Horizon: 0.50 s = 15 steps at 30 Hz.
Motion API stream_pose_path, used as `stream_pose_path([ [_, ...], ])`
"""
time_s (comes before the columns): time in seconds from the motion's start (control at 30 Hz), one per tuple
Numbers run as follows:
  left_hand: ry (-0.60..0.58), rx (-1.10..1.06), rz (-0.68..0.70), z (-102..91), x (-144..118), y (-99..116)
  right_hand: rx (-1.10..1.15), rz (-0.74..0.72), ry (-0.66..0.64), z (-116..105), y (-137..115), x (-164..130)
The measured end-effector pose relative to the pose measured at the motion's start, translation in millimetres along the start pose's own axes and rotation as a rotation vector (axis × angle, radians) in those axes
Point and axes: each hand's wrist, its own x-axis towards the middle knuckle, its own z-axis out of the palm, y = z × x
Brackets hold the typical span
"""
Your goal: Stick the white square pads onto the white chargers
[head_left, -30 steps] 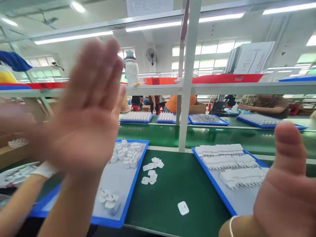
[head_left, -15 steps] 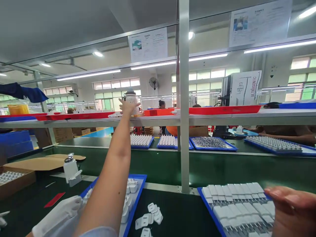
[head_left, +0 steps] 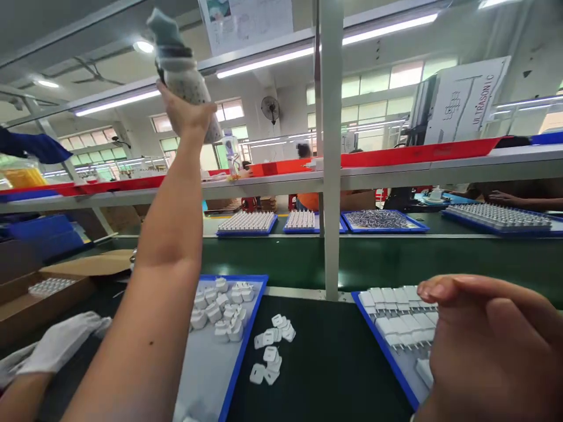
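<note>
My left hand (head_left: 187,114) is raised high over the shelf, closed around a pale speckled bottle (head_left: 187,82) with a dark band and a grey-blue top. The bottle tilts to the left. My right hand (head_left: 497,346) is at the lower right, fingers loosely bent and palm partly facing me, with nothing visible in it. It hangs in front of a blue-rimmed tray (head_left: 382,366) of white plastic pieces with metal pins, hiding part of it. Under my left arm is another blue-rimmed tray (head_left: 211,363) of white plug housings. Small white square pieces (head_left: 270,351) lie between the trays.
A metal post (head_left: 332,234) rises ahead, carrying a shelf (head_left: 272,186) with red trays (head_left: 417,153) and a clear bottle (head_left: 231,153). Filled trays (head_left: 248,223) stand behind. At left are a cardboard box (head_left: 83,287) and another person's gloved hand (head_left: 61,340).
My left hand has lifted the speckled bottle off the shelf, up and to the left. My right hand has come further into view. The camera has tipped downward, and the gloved hand has shifted left.
</note>
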Motion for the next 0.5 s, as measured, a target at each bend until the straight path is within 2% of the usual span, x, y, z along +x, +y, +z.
stream_pose_path([
  [0.07,-0.022,-0.141,0.06,-21.9,-24,9,0.151,0.031,0.063,16,-14,-3],
  [0.1,-0.06,-0.257,0.089,-35.1,-46,10,0.19,0.039,0.065,22,-19,-5],
  [0.13,-0.081,-0.28,0.081,-49.9,-74,10,0.215,0.046,0.027,27,-23,-7],
  [0.2,-0.111,-0.321,0.088,-84.0,-146,0,0.244,0.047,-0.063,33,-29,-15],
  [0.27,-0.168,-0.345,0.049,-122.0,-230,-22,0.243,0.037,-0.157,34,-38,-24],
  [0.33,-0.352,-0.337,-0.035,-158.9,-313,-49,0.181,0.049,-0.287,31,-51,-36],
  [0.4,-0.491,-0.275,-0.114,-190.1,-387,-72,0.046,0.094,-0.491,26,-67,-52],
  [0.5,-0.62,-0.199,-0.135,-219.8,-471,-90,-0.292,0.106,-0.775,18,-90,-79],
])
